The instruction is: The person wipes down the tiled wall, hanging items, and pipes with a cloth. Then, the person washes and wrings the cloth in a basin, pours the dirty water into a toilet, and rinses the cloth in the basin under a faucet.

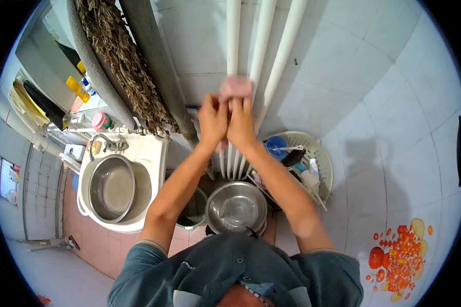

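Note:
Both arms reach forward, and the two hands meet side by side in front of the white pipes (264, 51). A pink cloth (235, 88) is bunched up at the fingertips, slightly blurred. My left hand (213, 123) has its fingers closed on the cloth. My right hand (241, 125) is pressed against the left one, its fingers also closed on the cloth. A small pink piece shows below the hands, between the wrists. Directly beneath, a shiny metal basin (217, 204) stands low down near my body.
On the left is a white sink (153, 169) with a metal bowl (133, 187) under the faucet (100, 138). A dried plant bundle (123, 56) hangs beside a grey pipe (151, 51). At right, a slotted plastic basket (325, 163) holds a blue cup, brush and bottles. Tiled walls surround me.

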Demonstrator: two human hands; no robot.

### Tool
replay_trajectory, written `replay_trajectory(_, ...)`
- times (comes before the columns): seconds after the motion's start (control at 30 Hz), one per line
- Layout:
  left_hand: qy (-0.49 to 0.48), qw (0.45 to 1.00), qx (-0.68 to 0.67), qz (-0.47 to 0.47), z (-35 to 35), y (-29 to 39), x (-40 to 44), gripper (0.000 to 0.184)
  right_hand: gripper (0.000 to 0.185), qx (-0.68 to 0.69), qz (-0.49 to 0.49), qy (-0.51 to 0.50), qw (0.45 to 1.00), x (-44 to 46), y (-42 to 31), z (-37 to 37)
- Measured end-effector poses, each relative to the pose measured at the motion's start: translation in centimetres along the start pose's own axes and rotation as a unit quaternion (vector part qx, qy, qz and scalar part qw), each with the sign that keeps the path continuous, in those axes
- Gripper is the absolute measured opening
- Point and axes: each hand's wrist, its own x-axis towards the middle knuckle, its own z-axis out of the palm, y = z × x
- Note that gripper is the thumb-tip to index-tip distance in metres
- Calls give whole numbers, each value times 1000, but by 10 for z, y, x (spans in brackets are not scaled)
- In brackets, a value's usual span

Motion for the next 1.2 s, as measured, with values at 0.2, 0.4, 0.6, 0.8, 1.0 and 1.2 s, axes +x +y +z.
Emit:
replay_trajectory(0.2, 35, 982, 36, 183, -5, 65, 41, 29, 55, -19, -34, 67, 997, 58, -29, -23)
replay_trajectory(0.4, -44, 985, 130, 110, 20, -33, -18, 28, 51, -102, -41, 47, 993, -46, 67, 48)
replay_trajectory(0.6, -136, 980, 137, -39, 32, -121, -73, 31, 53, -97, 196, -192, 957, -108, 93, 55)
replay_trajectory(0.8, -138, 959, -119, -216, 49, -159, -87, 46, 41, 57, 278, -123, 951, -124, 109, 63)
replay_trajectory(1.0, -95, 942, -183, -264, 55, -141, -90, 51, 36, 60, 186, -111, 974, -118, 94, 37)
replay_trajectory(1.2, -107, 940, -189, -264, 70, -183, -94, 36, 38, 312, 352, -95, 877, -139, 127, 55)
